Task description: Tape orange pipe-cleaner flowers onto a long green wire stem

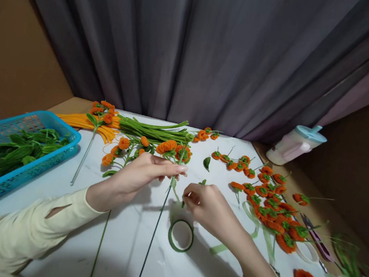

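My left hand [146, 172] is closed, thumb and fingers pinching a thin green stem [181, 156] topped by a small round green bud [189, 137]. Pale green tape [175, 192] hangs from the stem below my fingertips and runs toward my right hand. Closed at the fingertips, my right hand [207, 204] is just right of the stem. Small green bits [203, 182] show at its edges; whether they are a leaf, and whether the tape is also gripped, I cannot tell. A roll of green tape [181, 235] lies below my right hand.
A blue basket [75, 138] of green leaves stands left. Green stems [151, 130] and orange strips [86, 121] lie at the back. Orange flowers [267, 202] cluster right, near pink-handled scissors [321, 244]. A lidded cup [292, 145] stands back right. A finished-looking sprig [87, 151] lies left.
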Demonstrator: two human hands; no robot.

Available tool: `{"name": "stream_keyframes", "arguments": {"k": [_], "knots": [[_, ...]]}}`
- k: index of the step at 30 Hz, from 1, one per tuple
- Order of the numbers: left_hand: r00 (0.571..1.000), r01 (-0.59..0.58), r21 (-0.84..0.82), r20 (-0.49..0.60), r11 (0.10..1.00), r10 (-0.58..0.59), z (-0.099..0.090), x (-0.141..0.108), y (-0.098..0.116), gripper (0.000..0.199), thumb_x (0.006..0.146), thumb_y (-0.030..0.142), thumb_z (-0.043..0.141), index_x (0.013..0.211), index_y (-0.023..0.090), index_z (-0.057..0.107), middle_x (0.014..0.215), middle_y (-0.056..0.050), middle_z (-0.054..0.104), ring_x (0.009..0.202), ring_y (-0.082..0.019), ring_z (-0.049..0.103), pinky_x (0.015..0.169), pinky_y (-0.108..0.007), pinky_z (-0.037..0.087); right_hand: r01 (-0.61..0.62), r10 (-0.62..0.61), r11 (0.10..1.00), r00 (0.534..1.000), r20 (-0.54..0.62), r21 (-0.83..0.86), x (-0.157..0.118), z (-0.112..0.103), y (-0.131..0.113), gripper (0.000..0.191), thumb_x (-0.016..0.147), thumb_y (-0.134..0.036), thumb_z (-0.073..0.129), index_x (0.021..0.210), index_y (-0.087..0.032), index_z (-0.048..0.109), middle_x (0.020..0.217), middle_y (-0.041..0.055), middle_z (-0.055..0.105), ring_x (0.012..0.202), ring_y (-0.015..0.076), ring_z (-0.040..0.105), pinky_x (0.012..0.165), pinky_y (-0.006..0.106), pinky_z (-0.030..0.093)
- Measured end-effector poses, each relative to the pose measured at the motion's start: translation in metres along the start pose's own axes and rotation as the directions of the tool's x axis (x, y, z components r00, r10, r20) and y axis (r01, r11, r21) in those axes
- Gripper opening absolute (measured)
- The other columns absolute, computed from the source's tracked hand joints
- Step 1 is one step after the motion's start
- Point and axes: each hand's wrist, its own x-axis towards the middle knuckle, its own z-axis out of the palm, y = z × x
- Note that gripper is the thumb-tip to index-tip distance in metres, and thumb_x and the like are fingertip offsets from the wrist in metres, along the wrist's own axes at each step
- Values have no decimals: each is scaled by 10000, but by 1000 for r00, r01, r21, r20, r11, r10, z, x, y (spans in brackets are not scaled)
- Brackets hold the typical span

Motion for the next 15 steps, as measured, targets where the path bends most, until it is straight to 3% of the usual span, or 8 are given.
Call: {"name": "stream_keyframes", "arguments": {"k": [1,3,6,7,10,12,15], "knots": [[1000,7,-17,7,1000,-7,0,0,0,187,699,362,702,640,185,708,676,7,647,637,-122,481,592,-259,301,9,-3,996,997,74,-85,2,2,3,265,678,-13,505,752,-182,696,606,50,675,532,183,597,491,260,358],[1000,23,-60,17,998,-22,-1,1,-1,185,699,349,710,619,183,693,667,10,628,634,-115,472,592,-245,307,40,-29,993,995,98,-108,5,5,7,339,699,-16,492,899,-185,707,697,72,700,616,208,627,533,275,382],[999,43,-115,8,992,-42,-3,3,-5,161,689,332,725,628,187,691,690,3,623,658,-122,483,599,-228,329,99,-101,966,995,-2,238,8,4,4,253,830,-127,479,967,-190,682,908,83,706,804,211,637,699,318,450],[999,45,-124,14,991,-44,-4,4,-6,153,692,331,723,641,190,694,698,0,626,668,-126,491,605,-226,339,114,-117,903,993,-18,415,9,2,1,222,869,-183,469,957,-193,674,957,77,693,862,203,627,757,324,456],[998,32,-108,57,994,-26,-8,7,-11,163,723,343,693,660,192,701,686,-4,627,664,-133,498,617,-230,359,38,-160,584,985,69,811,9,-6,-5,171,887,-301,508,956,-205,632,957,48,656,917,176,602,829,316,457],[997,17,-77,70,997,-12,-9,8,-12,185,734,355,677,654,190,697,676,-9,627,655,-138,498,619,-238,364,-26,-174,439,978,114,898,7,-7,-8,154,848,-328,582,936,-205,611,903,29,629,874,157,595,820,302,454],[999,5,-47,45,999,-3,-9,8,-11,196,721,359,677,631,185,673,677,-10,622,661,-144,497,623,-250,356,-41,-138,377,985,100,925,5,-6,-12,186,786,-350,662,856,-193,595,745,-16,576,719,117,571,703,249,453]]}}
